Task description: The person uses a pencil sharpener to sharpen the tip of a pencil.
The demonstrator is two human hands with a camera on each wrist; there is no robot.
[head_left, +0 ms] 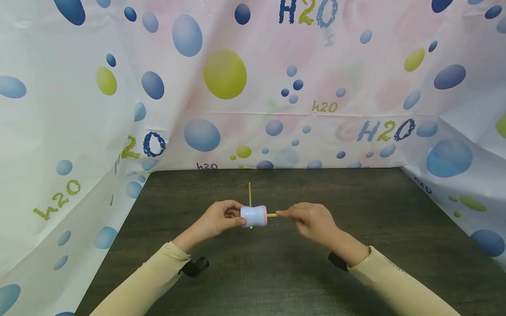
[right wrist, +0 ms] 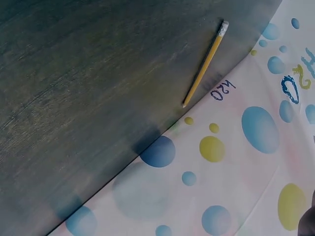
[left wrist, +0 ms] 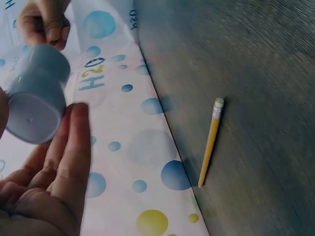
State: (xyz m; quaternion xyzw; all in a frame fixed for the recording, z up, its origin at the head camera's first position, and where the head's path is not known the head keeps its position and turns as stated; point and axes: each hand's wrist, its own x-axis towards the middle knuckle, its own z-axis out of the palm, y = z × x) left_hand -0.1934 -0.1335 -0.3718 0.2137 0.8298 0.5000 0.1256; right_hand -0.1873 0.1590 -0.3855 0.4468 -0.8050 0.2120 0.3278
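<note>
left hand [head_left: 219, 218]: grips a pale blue cup [head_left: 254, 216] on its side, above the dark worktop [head_left: 276, 272], fingers curled round its base end.
right hand [head_left: 310, 219]: pinches a yellow pencil [head_left: 272, 215] whose tip meets the cup's pinkish mouth.
second pencil [head_left: 250, 194]: lies on the worktop behind the cup, eraser end nearer the person.
backdrop [head_left: 225, 74]: bubble-print sheet.

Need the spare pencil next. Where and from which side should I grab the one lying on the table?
Pinch the pencil at mid-shaft, coming straight down from above. It lies flat and alone on the table, beyond both hands, with clear space along both its long sides.
</note>
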